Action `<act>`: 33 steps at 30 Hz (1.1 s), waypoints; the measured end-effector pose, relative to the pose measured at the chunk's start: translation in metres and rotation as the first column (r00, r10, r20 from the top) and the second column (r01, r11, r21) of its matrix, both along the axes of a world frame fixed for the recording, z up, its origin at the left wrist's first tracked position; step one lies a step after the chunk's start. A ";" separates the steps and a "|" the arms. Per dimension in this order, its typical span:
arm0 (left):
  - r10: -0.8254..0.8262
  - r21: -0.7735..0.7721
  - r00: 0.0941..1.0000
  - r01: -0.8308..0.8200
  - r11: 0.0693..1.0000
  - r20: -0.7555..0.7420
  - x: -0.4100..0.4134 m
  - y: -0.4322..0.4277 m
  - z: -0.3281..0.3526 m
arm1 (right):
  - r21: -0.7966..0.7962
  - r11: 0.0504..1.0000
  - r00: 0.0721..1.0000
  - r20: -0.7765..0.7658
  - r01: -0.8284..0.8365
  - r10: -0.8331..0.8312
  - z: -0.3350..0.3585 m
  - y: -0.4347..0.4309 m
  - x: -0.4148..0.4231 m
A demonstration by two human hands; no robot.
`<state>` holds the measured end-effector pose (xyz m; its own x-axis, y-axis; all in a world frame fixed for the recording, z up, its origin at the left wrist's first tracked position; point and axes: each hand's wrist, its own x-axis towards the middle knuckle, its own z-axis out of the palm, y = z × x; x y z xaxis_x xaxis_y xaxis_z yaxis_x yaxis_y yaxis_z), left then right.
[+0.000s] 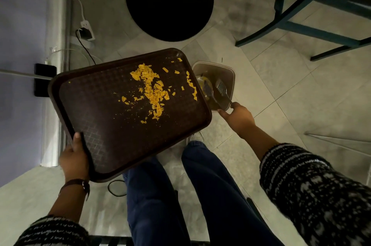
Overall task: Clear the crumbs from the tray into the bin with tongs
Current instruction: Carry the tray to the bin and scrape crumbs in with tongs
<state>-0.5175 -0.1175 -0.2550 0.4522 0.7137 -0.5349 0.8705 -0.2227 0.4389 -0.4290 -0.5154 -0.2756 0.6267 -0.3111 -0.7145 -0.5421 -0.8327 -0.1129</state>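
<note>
Here yellow crumbs (149, 89) lie scattered across the brown tray (96, 109).

Dim indoor light, floor (281, 85) brighter at right. Wide-angle bend at edges. Glare on metal post (58, 65). Sleeve (321, 195) soft, slight blur overall.

We find no readable text, no label, brand, number or sign anywhere, the tray (112, 125) shows us only a moulded grid pattern, the bin (228, 73) shows us plain walls with no lettering
</note>
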 end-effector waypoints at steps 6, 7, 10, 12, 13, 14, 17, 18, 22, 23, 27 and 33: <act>-0.028 -0.006 1.000 0.028 1.000 -0.001 0.005 -0.008 0.004 | 0.024 0.992 0.988 0.090 0.125 -0.127 0.020 0.011 -0.007; -0.043 -0.007 0.999 0.043 0.999 -0.005 0.006 -0.010 0.006 | 0.026 0.994 0.988 0.117 0.102 -0.104 0.025 0.013 -0.011; -0.001 -0.032 0.999 0.002 0.999 0.047 0.011 -0.017 0.011 | 0.074 0.996 0.987 0.156 -0.053 0.040 0.038 0.020 -0.032; 0.025 -0.050 0.998 -0.022 0.999 0.055 0.013 -0.020 0.013 | 0.087 0.968 0.964 0.147 -0.236 0.222 0.045 0.022 -0.044; 0.040 -0.067 0.998 -0.036 0.997 0.056 0.015 -0.020 0.014 | 0.082 0.937 0.936 0.129 -0.340 0.328 0.048 0.022 -0.047; 0.053 -0.087 0.997 -0.048 0.995 0.059 0.017 -0.021 0.014 | 0.079 0.899 0.901 0.098 -0.431 0.423 0.050 0.022 -0.050; 0.071 -0.132 0.994 -0.060 0.989 0.079 0.022 -0.023 0.017 | 0.070 0.794 0.797 0.070 -0.604 0.600 0.051 0.020 -0.047; 0.067 -0.142 0.994 -0.054 0.988 0.086 0.023 -0.024 0.017 | 0.057 0.770 0.770 0.109 -0.636 0.628 0.050 0.019 -0.045; 0.031 -0.171 0.995 -0.014 0.985 0.094 0.022 -0.031 0.022 | -0.057 0.723 0.673 0.324 -0.688 0.665 0.042 0.013 -0.030; 0.028 -0.177 0.995 -0.011 0.984 0.091 0.022 -0.032 0.023 | -0.071 0.736 0.678 0.340 -0.673 0.652 0.043 0.012 -0.024; -0.012 -0.189 0.998 0.023 0.982 0.057 0.019 -0.032 0.026 | -0.110 0.755 0.679 0.369 -0.646 0.635 0.044 0.008 0.003; -0.061 -0.207 0.997 0.070 0.976 0.051 0.019 -0.024 0.035 | -0.082 0.702 0.634 0.367 -0.707 0.681 0.051 -0.001 0.036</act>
<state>-0.4982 -0.1419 -0.2202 0.5207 0.5565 -0.6474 0.8360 -0.1784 0.5190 -0.3927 -0.5167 -0.2242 0.8414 0.3562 -0.4065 0.2806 -0.9307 -0.2348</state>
